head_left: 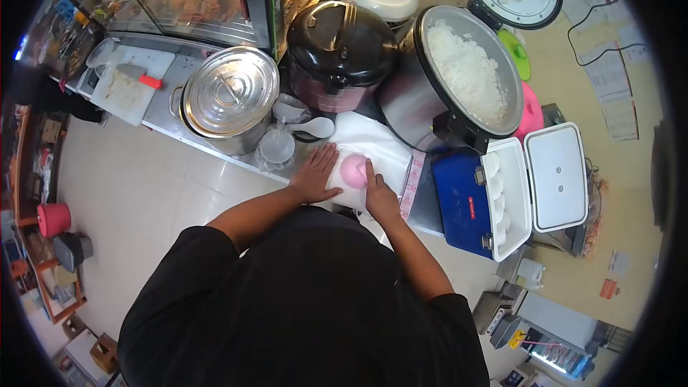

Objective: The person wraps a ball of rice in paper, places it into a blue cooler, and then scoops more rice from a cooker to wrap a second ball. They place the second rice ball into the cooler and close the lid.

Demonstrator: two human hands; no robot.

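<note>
My left hand (pixel 314 176) lies with its fingers stretched out on the left side of white wrapping paper (pixel 381 145). My right hand (pixel 381 199) grips the right edge of a small round pink bowl (pixel 352 172), with the index finger along its side. The bowl rests on the paper between both hands, and it looks turned upside down. Whether anything is under it is hidden. Just beyond my left hand is a white rice paddle (pixel 315 127).
An open cooker (pixel 408 111) full of white rice (pixel 466 75) stands at the back right. Left of it are a black-lidded cooker (pixel 340 46) and a lidded steel pot (pixel 229 93). An open blue cooler (pixel 459 204) holds white wrapped packs. A knife (pixel 149 81) lies on a cutting board (pixel 136 97).
</note>
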